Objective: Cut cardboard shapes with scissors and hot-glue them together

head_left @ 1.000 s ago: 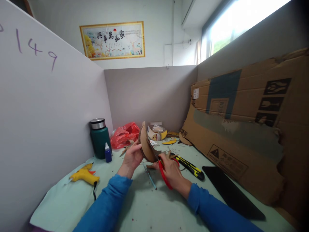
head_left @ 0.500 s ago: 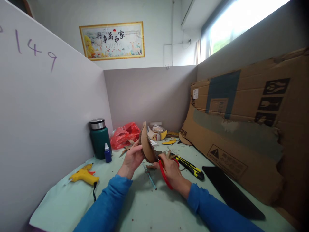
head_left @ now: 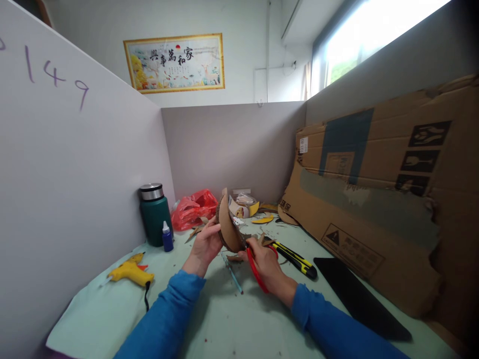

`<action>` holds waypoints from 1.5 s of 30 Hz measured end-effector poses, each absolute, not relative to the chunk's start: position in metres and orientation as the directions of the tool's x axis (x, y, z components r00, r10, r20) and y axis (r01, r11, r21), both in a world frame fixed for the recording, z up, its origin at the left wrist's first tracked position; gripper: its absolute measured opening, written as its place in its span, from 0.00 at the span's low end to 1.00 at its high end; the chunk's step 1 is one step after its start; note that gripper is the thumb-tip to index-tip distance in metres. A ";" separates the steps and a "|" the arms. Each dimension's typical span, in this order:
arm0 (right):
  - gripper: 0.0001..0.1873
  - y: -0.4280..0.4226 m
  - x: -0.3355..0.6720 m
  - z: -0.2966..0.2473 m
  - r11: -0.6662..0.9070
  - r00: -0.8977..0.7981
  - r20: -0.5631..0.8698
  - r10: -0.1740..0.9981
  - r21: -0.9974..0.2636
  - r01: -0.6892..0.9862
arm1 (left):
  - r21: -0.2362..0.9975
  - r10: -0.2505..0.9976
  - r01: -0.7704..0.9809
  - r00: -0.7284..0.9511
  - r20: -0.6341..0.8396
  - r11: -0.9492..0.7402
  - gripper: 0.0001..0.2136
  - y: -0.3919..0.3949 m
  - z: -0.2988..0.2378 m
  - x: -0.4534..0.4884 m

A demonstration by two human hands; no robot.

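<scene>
Above the surface (head_left: 228, 326), the left hand (head_left: 205, 245) pinches a cardboard piece (head_left: 229, 227), curve apparently cut; the right hand (head_left: 266, 264) grips scissors (head_left: 256, 273) at its near end, trimming seemingly unfinished.

Head camera faces forward and down over the table (head_left: 232, 329), seemingly close.

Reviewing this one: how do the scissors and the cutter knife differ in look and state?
The scissors have red handles; the cutter knife is black and yellow. The right hand holds the scissors against the cardboard piece, while the cutter knife lies on the table. Both are cutting tools.
</scene>
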State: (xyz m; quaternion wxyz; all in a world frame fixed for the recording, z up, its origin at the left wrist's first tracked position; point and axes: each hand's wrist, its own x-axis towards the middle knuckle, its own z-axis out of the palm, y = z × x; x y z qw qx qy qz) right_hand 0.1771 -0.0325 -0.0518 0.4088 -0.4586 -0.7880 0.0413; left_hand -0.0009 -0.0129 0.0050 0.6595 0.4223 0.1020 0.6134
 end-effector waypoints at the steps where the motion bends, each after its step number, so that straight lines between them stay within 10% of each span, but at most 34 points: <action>1: 0.15 -0.032 0.177 -0.052 0.573 -0.242 0.606 0.758 -0.441 0.691 | 0.682 0.895 -0.723 0.227 0.384 -0.110 0.25 -0.013 0.005 -0.001; 23: 0.15 -0.033 0.173 -0.049 0.556 -0.243 0.582 0.776 -0.448 0.700 | 0.643 0.934 -0.759 0.150 0.324 -0.102 0.09 -0.010 0.006 0.002; 45: 0.13 -0.040 0.174 -0.045 0.567 -0.265 0.590 0.763 -0.413 0.713 | 0.650 0.913 -0.749 0.164 0.373 -0.131 0.16 -0.011 0.004 0.005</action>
